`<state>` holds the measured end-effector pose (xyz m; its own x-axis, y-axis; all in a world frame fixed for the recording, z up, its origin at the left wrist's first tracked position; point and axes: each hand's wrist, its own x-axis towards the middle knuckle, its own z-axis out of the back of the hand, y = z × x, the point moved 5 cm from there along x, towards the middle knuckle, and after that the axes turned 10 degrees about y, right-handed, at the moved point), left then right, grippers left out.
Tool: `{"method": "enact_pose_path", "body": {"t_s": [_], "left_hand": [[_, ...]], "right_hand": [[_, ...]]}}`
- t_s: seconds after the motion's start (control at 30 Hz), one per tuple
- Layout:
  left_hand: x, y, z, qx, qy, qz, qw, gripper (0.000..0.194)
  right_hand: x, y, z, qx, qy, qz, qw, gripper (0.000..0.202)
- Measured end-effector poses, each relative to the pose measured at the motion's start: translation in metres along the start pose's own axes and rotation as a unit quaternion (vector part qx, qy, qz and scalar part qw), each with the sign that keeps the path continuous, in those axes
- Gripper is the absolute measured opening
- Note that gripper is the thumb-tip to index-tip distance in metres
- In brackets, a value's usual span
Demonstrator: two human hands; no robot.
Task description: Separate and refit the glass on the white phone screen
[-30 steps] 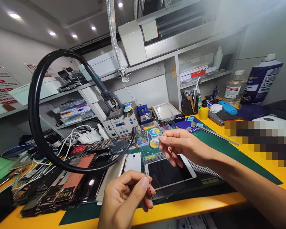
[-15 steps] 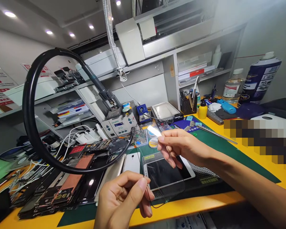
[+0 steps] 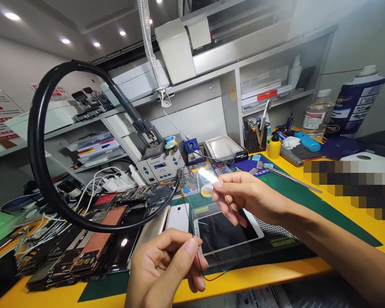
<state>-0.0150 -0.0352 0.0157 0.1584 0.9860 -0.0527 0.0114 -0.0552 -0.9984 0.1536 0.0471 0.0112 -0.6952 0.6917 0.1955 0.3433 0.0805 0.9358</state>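
**Holding a clear sheet over a phone**

Sitting under everything is the yellow bench [image 3: 346, 201], with a dark green mat [image 3: 295, 196] on top of it. A big black hose loop [image 3: 40, 158] curves over the left part of the bench. Behind it, near the back edge, stands a grey solder station [image 3: 162, 164]. A tall blue spray can [image 3: 356, 102] stands at the back right corner, with a clear bottle [image 3: 314, 115] just beside it. A pile of old phone parts [image 3: 83, 252] lies by the front left corner.

A white phone [image 3: 226, 233] with a dark screen lies on a black grid pad [image 3: 276, 239] near the front edge, about in the middle.

The right hand [image 3: 247, 199] hangs over the phone. Its fingers [image 3: 223, 188] are pinched shut on the top corner of a thin clear sheet [image 3: 226, 246]. The sheet hangs above the phone screen and is tilted. A bright shine shows at its top corner.

The left hand [image 3: 167, 267] is close to the front edge. Its thumb and first finger are pinched shut on the near side of the same sheet, by a thin dark wire [image 3: 200, 267] that loops under the sheet's low edge.
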Motion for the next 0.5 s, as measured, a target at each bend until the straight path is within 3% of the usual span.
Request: {"method": "enact_pose_path", "body": {"t_s": [0.1,0.27,0.5], "left_hand": [[0.001,0.0,0.004,-0.034,-0.014,-0.009,0.999,0.026],[0.002,0.001,0.009,-0.088,-0.005,-0.032,0.996,0.03],[-0.002,0.011,0.009,-0.019,-0.053,-0.033,0.998,0.027]], "right_hand": [[-0.001,0.002,0.0,-0.002,-0.018,0.018,1.0,0.027],[-0.005,0.012,0.004,-0.009,-0.098,0.073,0.992,0.024],[-0.008,0.015,0.002,-0.067,-0.118,0.087,0.987,0.03]]}}
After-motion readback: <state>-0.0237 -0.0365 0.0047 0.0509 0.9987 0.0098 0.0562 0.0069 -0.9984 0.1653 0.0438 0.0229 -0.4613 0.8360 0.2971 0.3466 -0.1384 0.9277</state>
